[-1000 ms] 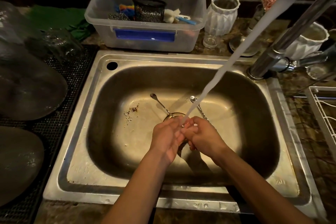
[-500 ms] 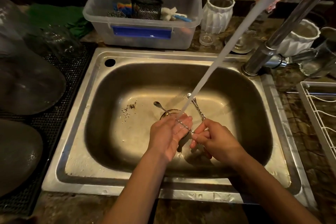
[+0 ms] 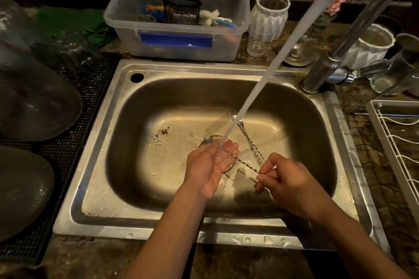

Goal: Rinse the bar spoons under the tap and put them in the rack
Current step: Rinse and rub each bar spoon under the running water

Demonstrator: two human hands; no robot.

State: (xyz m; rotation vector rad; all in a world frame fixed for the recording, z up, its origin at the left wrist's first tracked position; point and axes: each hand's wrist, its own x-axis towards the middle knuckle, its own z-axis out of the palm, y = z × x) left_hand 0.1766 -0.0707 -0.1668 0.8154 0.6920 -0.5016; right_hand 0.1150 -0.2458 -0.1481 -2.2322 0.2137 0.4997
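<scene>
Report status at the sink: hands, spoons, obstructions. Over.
Right hand pinches the twisted bar spoon; left hand open beneath it, under the water stream. Second spoon lies in the sink. Rack on the right, nothing blocking.

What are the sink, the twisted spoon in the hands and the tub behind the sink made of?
Sink: looks like brushed stainless steel, dull grey sheen with scuffs.
Bar spoon: polished metal, probably steel; its twisted stem glints.
Storage tub: translucent plastic; its contents show through the cloudy walls.
</scene>
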